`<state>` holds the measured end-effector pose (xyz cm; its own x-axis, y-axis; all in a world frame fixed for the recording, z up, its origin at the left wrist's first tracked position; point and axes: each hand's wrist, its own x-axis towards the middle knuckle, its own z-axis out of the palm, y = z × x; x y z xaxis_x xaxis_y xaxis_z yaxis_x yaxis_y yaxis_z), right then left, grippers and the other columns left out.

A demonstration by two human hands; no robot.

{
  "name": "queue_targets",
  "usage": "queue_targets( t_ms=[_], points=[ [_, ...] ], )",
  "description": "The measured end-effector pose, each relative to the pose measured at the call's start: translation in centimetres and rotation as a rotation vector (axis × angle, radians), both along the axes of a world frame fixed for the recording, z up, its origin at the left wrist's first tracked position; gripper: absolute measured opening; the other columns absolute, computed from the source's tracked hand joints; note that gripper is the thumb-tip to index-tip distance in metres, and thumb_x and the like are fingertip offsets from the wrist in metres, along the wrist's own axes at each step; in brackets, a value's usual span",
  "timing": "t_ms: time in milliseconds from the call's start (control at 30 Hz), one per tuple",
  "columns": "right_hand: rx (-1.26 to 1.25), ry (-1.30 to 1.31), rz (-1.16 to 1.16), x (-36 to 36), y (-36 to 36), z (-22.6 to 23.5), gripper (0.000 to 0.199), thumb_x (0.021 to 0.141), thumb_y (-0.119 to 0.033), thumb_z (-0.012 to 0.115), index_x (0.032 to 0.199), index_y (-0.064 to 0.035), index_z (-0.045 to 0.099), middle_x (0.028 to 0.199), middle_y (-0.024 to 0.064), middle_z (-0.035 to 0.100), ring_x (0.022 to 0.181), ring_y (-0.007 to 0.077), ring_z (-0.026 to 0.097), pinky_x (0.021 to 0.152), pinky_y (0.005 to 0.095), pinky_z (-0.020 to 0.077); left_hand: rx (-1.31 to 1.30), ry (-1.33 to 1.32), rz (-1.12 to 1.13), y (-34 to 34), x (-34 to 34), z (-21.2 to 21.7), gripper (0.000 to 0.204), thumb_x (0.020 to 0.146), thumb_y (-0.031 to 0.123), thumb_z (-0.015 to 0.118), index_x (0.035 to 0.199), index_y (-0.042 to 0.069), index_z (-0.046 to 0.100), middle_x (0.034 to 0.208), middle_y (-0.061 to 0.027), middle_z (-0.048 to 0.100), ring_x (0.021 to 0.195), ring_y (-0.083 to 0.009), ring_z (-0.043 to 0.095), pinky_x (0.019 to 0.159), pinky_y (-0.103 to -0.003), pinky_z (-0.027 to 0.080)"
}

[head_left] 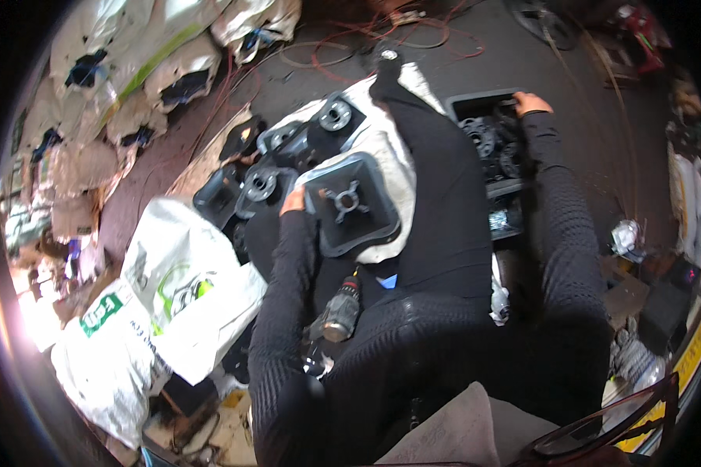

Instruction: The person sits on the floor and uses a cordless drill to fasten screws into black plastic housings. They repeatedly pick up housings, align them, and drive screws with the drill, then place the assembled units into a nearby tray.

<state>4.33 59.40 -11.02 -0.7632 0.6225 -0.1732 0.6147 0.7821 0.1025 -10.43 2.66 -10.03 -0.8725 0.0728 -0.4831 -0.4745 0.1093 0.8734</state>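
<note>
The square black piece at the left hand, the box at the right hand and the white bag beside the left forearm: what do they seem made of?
Square piece: probably moulded plastic, satin black; rounded corners, soft highlights. Box: likely dark plastic, by its smooth rim; finish unclear. White bag: seemingly thin plastic, perhaps woven; glossy creases.

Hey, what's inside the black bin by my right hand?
The bin holds black round parts, heaped together. Whatever lies beneath the top ones is covered, and your sleeve hides part of the right side.
</note>
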Motion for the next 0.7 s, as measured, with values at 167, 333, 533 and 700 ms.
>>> queue_targets(
  t_ms=[167,333,533,700],
  points=[
    [0.048,0.176,0.091,1.2,-0.7,3.4,0.025,0.081,-0.029,0.057,0.1,-0.0128,0.059,0.102,0.0081,0.058,0.092,0.0311,0.057,0.075,0.0428,0.0463,-0.387,0.29,-0.28,0.3,1.4,-4.7,0.038,0.081,0.016,0.058,0.115,-0.001,0.054,0.098,-0.0205,0.062,0.094,-0.0255,0.059,0.08,-0.032,0.046],
    [-0.728,0.772,-0.114,1.4,-8.7,10.1,0.035,0.08,-0.033,0.064,0.096,-0.0022,0.065,0.083,0.0088,0.065,0.076,0.0139,0.06,0.071,0.0264,0.0457,-0.838,0.45,-0.443,1.3,3.3,-5.5,0.05,0.074,0.016,0.06,0.12,0.002,0.05,0.113,-0.0252,0.052,0.105,-0.0369,0.052,0.088,-0.039,0.043],
    [-1.422,0.507,0.018,-1.7,-29.0,5.3,0.029,0.081,-0.033,0.066,0.085,-0.0041,0.064,0.07,-0.0037,0.056,0.059,0.0057,0.047,0.055,0.0216,0.0377,-0.555,0.72,-0.625,-1.1,6.3,1.7,0.05,0.077,0.021,0.063,0.122,0.004,0.051,0.108,-0.0177,0.056,0.099,-0.0287,0.056,0.085,-0.033,0.044],
    [-1.267,0.307,-0.097,-3.3,-33.6,0.7,0.041,0.076,-0.042,0.067,0.085,-0.002,0.066,0.074,0.0065,0.064,0.069,0.0141,0.059,0.066,0.0278,0.0446,-0.436,0.571,-0.676,-10.6,11.8,11.8,0.039,0.079,0.015,0.062,0.115,0.003,0.055,0.101,-0.015,0.06,0.093,-0.0284,0.06,0.082,-0.031,0.046]
  ],
)
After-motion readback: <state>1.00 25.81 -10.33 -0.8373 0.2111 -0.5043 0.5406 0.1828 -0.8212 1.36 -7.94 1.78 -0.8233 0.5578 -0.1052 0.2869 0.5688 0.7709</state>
